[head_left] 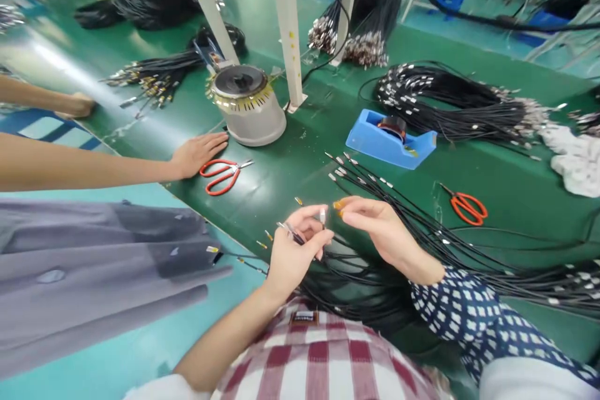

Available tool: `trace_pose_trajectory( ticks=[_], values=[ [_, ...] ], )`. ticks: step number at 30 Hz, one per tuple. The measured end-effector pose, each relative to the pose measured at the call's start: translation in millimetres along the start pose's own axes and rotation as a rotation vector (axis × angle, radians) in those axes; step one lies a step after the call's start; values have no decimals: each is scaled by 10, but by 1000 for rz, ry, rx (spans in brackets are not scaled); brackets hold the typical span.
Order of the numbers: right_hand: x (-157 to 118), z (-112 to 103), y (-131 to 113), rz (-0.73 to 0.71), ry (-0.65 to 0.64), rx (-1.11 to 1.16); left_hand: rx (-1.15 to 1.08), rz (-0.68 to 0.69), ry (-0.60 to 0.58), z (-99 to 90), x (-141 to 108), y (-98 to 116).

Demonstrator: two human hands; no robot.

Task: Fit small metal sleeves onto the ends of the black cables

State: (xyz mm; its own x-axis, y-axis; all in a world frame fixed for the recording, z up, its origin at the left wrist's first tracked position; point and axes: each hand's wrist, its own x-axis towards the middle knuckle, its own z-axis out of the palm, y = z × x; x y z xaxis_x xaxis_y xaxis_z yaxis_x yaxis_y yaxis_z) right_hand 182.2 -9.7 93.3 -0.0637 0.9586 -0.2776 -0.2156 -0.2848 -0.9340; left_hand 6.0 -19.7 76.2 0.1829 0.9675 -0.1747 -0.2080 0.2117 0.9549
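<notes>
My left hand (300,244) is closed around black cables, and a cable's silvery connector (323,215) stands up between its thumb and fingers. Just to the right, my right hand (382,228) has its thumb and forefinger nearly together, with amber tape (338,205) at both tips. Whether the tape is wrapped on the fingers or only held there is unclear. The two hands are a small gap apart. Below them a bundle of black cables (360,287) lies against the checked apron (323,356). Several cable ends with yellow-wrapped tips (212,249) stick out left of my left hand.
A blue tape dispenser (375,144), a round grey tape dispenser (253,112), red-handled scissors (469,209) and second scissors (220,176) stand around. A co-worker's hand (199,153) rests on the green table (300,172). Cable coils (440,103) and white posts (287,25) are behind.
</notes>
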Motion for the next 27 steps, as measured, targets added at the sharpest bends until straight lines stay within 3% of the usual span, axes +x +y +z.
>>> trace_pose_trajectory(
  ticks=[5,12,27],
  values=[
    [-41,124,50,-75,-52,38,47,74,45,52,-69,80],
    [-36,208,103,-94,-72,34,73,145,75,37,-87,15],
    [-29,245,203,-136,-42,61,95,163,85,30,-115,-24]
  ],
)
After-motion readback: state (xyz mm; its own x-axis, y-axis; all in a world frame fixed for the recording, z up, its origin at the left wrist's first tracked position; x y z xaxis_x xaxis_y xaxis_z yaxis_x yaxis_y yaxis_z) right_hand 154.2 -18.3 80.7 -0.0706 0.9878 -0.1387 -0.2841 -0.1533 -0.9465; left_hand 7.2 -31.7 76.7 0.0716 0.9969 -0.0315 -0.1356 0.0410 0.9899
